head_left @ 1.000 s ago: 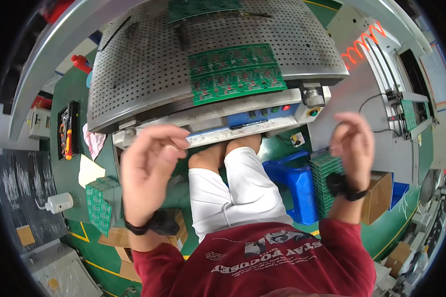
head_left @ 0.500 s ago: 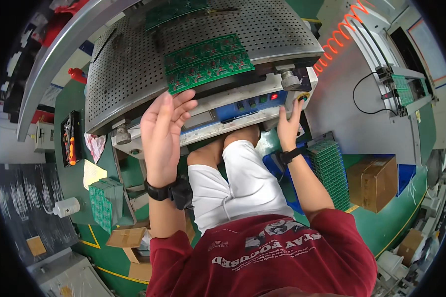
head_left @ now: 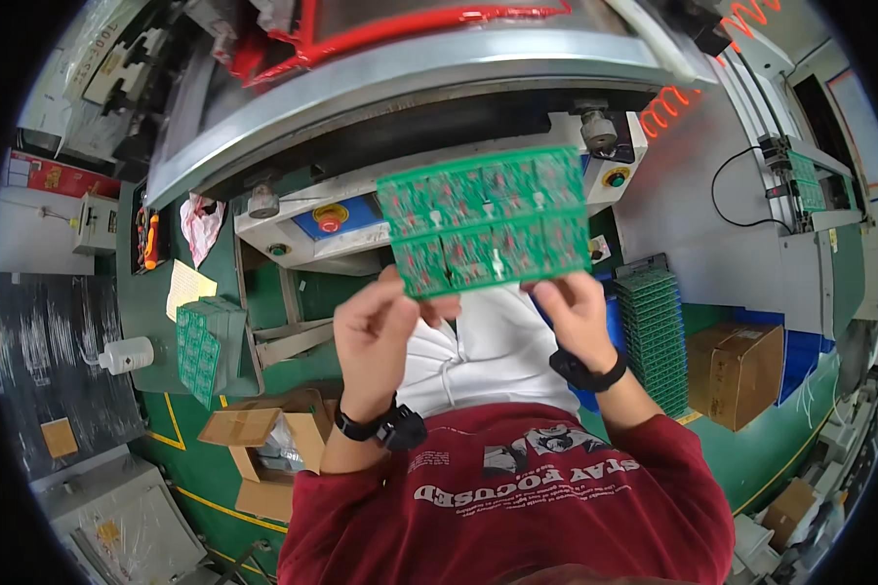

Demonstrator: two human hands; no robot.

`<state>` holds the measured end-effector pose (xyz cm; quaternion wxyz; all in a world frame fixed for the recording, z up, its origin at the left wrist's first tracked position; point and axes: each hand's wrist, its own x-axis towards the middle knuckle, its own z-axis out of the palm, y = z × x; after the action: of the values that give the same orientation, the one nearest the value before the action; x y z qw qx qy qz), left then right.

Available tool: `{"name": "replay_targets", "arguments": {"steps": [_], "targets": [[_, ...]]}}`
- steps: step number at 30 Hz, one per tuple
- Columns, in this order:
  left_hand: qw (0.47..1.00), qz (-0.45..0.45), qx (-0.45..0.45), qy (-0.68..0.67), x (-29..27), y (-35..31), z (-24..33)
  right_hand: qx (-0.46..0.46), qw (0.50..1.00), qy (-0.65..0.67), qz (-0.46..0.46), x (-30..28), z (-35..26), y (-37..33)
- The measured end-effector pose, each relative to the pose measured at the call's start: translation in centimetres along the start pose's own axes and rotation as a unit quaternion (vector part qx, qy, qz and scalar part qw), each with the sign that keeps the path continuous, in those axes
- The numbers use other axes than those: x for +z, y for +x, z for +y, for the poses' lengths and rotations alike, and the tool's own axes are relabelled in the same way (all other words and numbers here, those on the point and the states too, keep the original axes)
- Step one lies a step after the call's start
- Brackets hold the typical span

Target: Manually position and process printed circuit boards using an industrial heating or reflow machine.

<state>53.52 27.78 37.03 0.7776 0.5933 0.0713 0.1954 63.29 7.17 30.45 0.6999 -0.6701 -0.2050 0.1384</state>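
Observation:
Between my two hands a green circuit board panel point(head_left: 493, 239) is held up above my lap, tilted, with rows of small parts and a few white spots on its face. My left hand point(head_left: 373, 331) pinches the near left corner, thumb on top. At the near right edge, my right hand point(head_left: 580, 317) grips the panel with thumb and fingers. Just beyond the panel stands a machine with a metal frame point(head_left: 390, 88) edged in red across its top. On its front are a red stop button point(head_left: 330, 219) and green buttons point(head_left: 616, 178), partly hidden by the panel.
To the right rises a tall stack of green boards point(head_left: 652, 341), beside a cardboard box point(head_left: 737, 375). More boards point(head_left: 210, 341) stand on the left table near a white bottle point(head_left: 130, 355). An opened carton point(head_left: 273, 444) sits on the floor at left.
The perforated plate that carried boards is now covered by the metal frame. My right hand has left the machine's right-hand button, and both hands have come together on a board panel.

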Motion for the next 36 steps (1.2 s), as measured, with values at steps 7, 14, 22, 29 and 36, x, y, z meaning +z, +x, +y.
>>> {"name": "replay_targets", "arguments": {"steps": [7, 14, 22, 29, 36], "targets": [[0.998, -0.024, 0.05, 0.016, 0.3, -4.2, 1.9, -0.193, 0.979, 0.03, -0.067, 4.5, -5.3, -2.3], [0.995, -0.072, 0.059, -0.04, -1.3, -6.6, 1.4, -0.233, 0.971, 0.033, -0.036, 6.9, -6.4, -4.1], [0.997, -0.06, 0.043, 0.005, 2.3, -6.9, -0.2, -0.133, 0.977, 0.148, 0.076, 6.4, -6.2, -7.2], [0.98, -0.193, -0.042, -0.031, 6.1, -6.8, -5.8, -0.056, 0.962, 0.168, 0.208, 1.7, -3.2, -8.6], [0.961, -0.267, -0.045, 0.066, 3.6, -3.3, -16.5, 0.055, 0.933, 0.064, 0.35, -10.6, -3.0, -14.8]]}}
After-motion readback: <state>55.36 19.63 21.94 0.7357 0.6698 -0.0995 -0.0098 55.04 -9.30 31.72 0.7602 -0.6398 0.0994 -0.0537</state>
